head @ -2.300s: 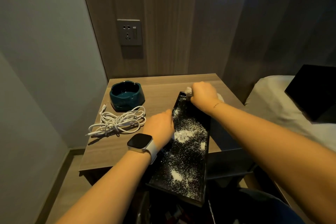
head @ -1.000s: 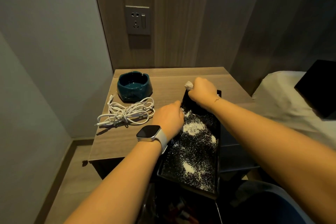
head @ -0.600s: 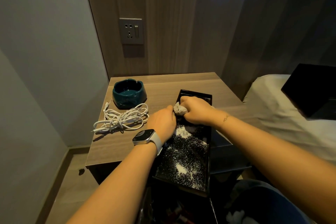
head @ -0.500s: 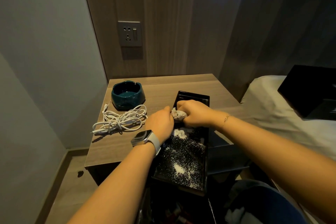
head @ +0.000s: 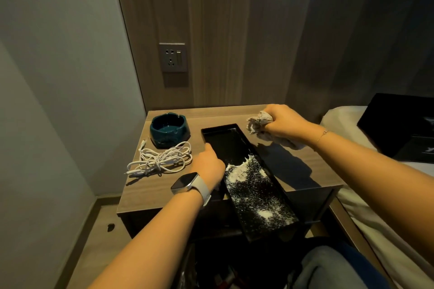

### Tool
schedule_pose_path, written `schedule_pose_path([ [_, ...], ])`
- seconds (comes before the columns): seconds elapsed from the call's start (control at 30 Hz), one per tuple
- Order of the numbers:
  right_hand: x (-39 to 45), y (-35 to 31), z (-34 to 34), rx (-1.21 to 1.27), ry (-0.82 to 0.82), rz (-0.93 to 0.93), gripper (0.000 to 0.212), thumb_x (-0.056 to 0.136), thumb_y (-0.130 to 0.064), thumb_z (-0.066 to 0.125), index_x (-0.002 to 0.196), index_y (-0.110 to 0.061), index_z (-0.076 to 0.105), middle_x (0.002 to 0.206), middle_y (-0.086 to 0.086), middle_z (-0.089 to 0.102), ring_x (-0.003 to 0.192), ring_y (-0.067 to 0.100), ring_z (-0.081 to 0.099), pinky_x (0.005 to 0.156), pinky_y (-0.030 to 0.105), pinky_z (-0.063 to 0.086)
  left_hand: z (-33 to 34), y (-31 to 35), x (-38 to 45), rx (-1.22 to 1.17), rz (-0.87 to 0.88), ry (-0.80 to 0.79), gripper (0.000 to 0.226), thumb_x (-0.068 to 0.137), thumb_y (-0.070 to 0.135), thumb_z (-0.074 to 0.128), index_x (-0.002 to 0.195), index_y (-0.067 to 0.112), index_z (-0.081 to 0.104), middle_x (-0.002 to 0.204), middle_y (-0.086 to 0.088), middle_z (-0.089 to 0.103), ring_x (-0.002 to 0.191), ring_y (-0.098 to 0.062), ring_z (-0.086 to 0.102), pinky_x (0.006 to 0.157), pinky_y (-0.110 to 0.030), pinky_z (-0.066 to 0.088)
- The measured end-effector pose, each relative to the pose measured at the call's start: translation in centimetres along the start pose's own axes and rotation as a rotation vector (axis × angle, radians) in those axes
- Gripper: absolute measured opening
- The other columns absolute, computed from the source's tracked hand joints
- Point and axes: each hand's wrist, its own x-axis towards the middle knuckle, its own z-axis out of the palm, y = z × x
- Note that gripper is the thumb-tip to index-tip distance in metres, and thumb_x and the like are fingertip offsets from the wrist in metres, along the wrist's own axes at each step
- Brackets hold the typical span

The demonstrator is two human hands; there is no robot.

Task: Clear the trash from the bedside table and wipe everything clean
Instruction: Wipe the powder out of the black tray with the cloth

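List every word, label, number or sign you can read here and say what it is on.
No text can be read.
Smartwatch: screen dark, shows nothing.
Black box on the bed: pale marks, too blurred to read.
Wall socket: no lettering visible.

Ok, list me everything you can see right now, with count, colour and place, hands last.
bedside table: one, wood-brown, against the panelled wall
tray: one, black, near end overhanging the table's front edge
powder: white, scattered over the tray's near half
ashtray: one, dark teal, back left of the table
cable: one, white, coiled in front of the ashtray
wall socket: one, grey, above the table
bed: white, right of the table
black box: one, on the bed
cloth: one, pale, bunched in the right hand
smartwatch: one, white strap, left wrist
left hand: grips the tray's left rim
right hand: raised beside the tray's far end
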Motion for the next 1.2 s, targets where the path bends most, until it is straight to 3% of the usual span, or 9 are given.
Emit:
schedule_pose_path([
  [0.1, 0.0, 0.9, 1.1, -0.081, 0.000, -0.026, 0.007, 0.084, -0.009, 0.060, 0.079, -0.013, 0.064, 0.082, 0.007, 0.066, 0.075, 0.022, 0.061, 0.063, 0.034, 0.046, 0.4, -0.2, -0.9, -0.090, -0.055, -0.042, 0.071, 0.089, 0.015, 0.043, 0.151, 0.003, 0.010, 0.107, -0.021, 0.065, 0.090, -0.033, 0.066, 0.073, -0.037, 0.056],
  [0.17, 0.7, 1.4, 2.1, -0.130, 0.001, -0.041, 0.009, 0.083, -0.009, 0.059, 0.078, -0.013, 0.064, 0.081, 0.008, 0.067, 0.076, 0.024, 0.062, 0.063, 0.036, 0.047, -0.1, -0.5, -0.8, -0.065, -0.046, 0.040, 0.069, 0.089, 0.016, 0.045, 0.150, 0.004, 0.016, 0.115, -0.020, 0.061, 0.098, -0.034, 0.062, 0.072, -0.032, 0.050],
  [0.23, 1.5, 1.3, 2.9, -0.166, -0.011, -0.057, 0.011, 0.083, -0.011, 0.060, 0.074, -0.017, 0.064, 0.077, 0.006, 0.067, 0.074, 0.023, 0.062, 0.058, 0.034, 0.046, -1.1, -0.8, 0.0, -0.044, -0.028, 0.178, 0.057, 0.090, 0.018, 0.046, 0.143, 0.005, 0.028, 0.116, -0.018, 0.057, 0.101, -0.035, 0.058, 0.074, -0.035, 0.046],
  [0.37, 4.2, -0.7, 4.5, -0.248, -0.021, -0.115, 0.008, 0.079, -0.020, 0.068, 0.075, -0.025, 0.063, 0.082, 0.001, 0.066, 0.076, 0.022, 0.062, 0.056, 0.030, 0.042, -0.6, -0.7, 2.5, 0.000, -0.080, 0.339, 0.034, 0.093, 0.014, 0.044, 0.125, 0.004, 0.043, 0.130, -0.017, 0.038, 0.119, -0.034, 0.041, 0.096, -0.041, 0.039],
  [0.57, 8.7, -4.3, 8.3, -0.541, -0.202, -0.357, 0.014, 0.081, -0.031, 0.067, 0.090, -0.020, 0.069, 0.092, 0.005, 0.065, 0.083, 0.027, 0.061, 0.060, 0.032, 0.040, 1.7, -1.3, 3.4, -0.061, -0.040, 0.365, 0.057, 0.090, 0.002, 0.039, 0.146, 0.007, 0.029, 0.156, -0.013, 0.017, 0.143, -0.030, 0.011, 0.116, -0.041, 0.020],
  [0.67, 9.6, -5.0, 9.8, -0.663, -0.161, -0.456, 0.018, 0.087, -0.026, 0.062, 0.098, -0.012, 0.064, 0.103, 0.010, 0.060, 0.091, 0.031, 0.059, 0.061, 0.034, 0.035, 1.8, -1.8, 3.8, -0.072, -0.016, 0.355, 0.058, 0.092, 0.002, 0.038, 0.148, 0.003, 0.024, 0.157, -0.013, 0.015, 0.144, -0.029, 0.011, 0.117, -0.037, 0.016],
  [0.83, 9.4, -3.5, 10.3, -0.803, -0.028, -0.396, 0.017, 0.088, -0.006, 0.054, 0.103, -0.010, 0.060, 0.112, 0.011, 0.053, 0.100, 0.033, 0.056, 0.060, 0.036, 0.033, 2.0, -1.5, 4.0, -0.070, -0.030, 0.355, 0.057, 0.095, 0.005, 0.038, 0.149, 0.000, 0.021, 0.158, -0.011, 0.013, 0.145, -0.027, 0.011, 0.116, -0.036, 0.019],
  [1.07, 9.5, -4.2, 10.2, -0.890, -0.111, -0.349, 0.022, 0.093, -0.018, 0.057, 0.109, -0.007, 0.066, 0.114, 0.011, 0.056, 0.098, 0.035, 0.061, 0.061, 0.035, 0.039, 2.4, -1.0, 4.3, -0.078, -0.078, 0.363, 0.058, 0.095, 0.003, 0.036, 0.150, 0.003, 0.019, 0.159, -0.008, 0.011, 0.146, -0.025, 0.010, 0.115, -0.038, 0.025],
  [1.2, 8.8, -3.9, 8.9, -0.765, -0.218, -0.261, 0.023, 0.089, -0.015, 0.059, 0.109, -0.005, 0.065, 0.114, 0.013, 0.057, 0.100, 0.035, 0.059, 0.068, 0.036, 0.043, 2.4, -0.8, 4.3, -0.050, -0.089, 0.366, 0.058, 0.095, 0.004, 0.039, 0.150, 0.002, 0.020, 0.157, -0.009, 0.014, 0.144, -0.026, 0.013, 0.113, -0.037, 0.028],
])
